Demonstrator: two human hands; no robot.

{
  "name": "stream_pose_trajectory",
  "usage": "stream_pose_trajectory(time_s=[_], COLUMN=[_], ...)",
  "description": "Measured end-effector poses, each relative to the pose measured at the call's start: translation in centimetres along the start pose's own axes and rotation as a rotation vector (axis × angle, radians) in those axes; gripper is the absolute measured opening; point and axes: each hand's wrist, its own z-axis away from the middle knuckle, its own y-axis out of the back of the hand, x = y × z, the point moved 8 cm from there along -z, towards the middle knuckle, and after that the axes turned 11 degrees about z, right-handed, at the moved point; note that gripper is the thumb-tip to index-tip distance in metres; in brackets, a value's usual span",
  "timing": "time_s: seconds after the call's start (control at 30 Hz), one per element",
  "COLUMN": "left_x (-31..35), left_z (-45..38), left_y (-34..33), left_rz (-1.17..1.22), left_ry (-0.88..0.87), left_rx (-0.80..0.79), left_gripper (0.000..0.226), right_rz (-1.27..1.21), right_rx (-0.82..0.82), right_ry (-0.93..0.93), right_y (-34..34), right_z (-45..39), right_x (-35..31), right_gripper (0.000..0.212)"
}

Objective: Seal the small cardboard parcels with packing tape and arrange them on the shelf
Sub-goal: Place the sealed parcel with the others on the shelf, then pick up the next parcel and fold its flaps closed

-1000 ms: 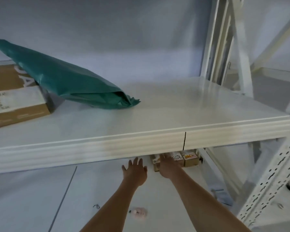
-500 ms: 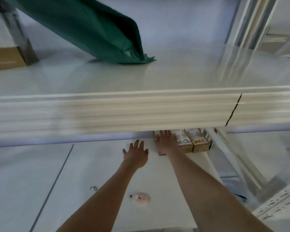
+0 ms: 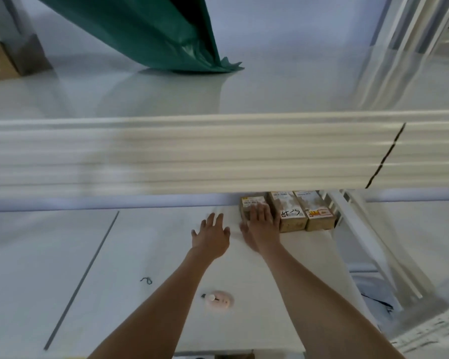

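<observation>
Right hand (image 3: 261, 225) lies flat, fingers straight, on the leftmost of three small cardboard parcels (image 3: 285, 212) lined up side by side on the lower shelf (image 3: 153, 229). Left hand (image 3: 211, 235) hovers just beside it, fingers spread, gripping nothing.

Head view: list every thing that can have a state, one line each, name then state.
Left parcel: lying on the lower shelf, right hand on top.
Middle parcel: lying flat, closed, label up, beside it.
Right parcel: lying flat, closed, last in the row.
Right hand: fingers straight, resting on the left parcel.
Left hand: fingers spread, holding nothing.
Green bag: lying slanted on the upper shelf.
</observation>
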Motion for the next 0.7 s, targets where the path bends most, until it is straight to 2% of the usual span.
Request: stream_pose_trajectory(time_s=[0.17,0.4,0.5,0.6,0.7], left_x=[0.7,-1.2,-1.3,-1.2,-1.7], left_z=[2.4,7.6,9.2,10.3,11.9], left_y=[0.4,1.3,1.4,1.2,1.1], left_rz=[0.080,0.131,0.129,0.240,0.476], left_ry=[0.055,0.153,0.170,0.184,0.287], left_rx=[-0.060,-0.130,-0.159,-0.148,-0.164], left_gripper=[0.058,0.060,0.060,0.060,0.055], right_rz=[0.006,-0.098,-0.103,-0.263,-0.485], right_rx=[-0.106,-0.265,-0.280,-0.311,-0.337], right_ry=[0.077,0.068,0.067,0.002,-0.113], right_y=[-0.6,1.1,1.9,3.2,3.9], right_z=[3.9,9.8,10.9,11.1,11.8], right_x=[-1.4,-1.7,-1.5,-1.4,-1.8], right_gripper=[0.075,0.075,0.076,0.068,0.066])
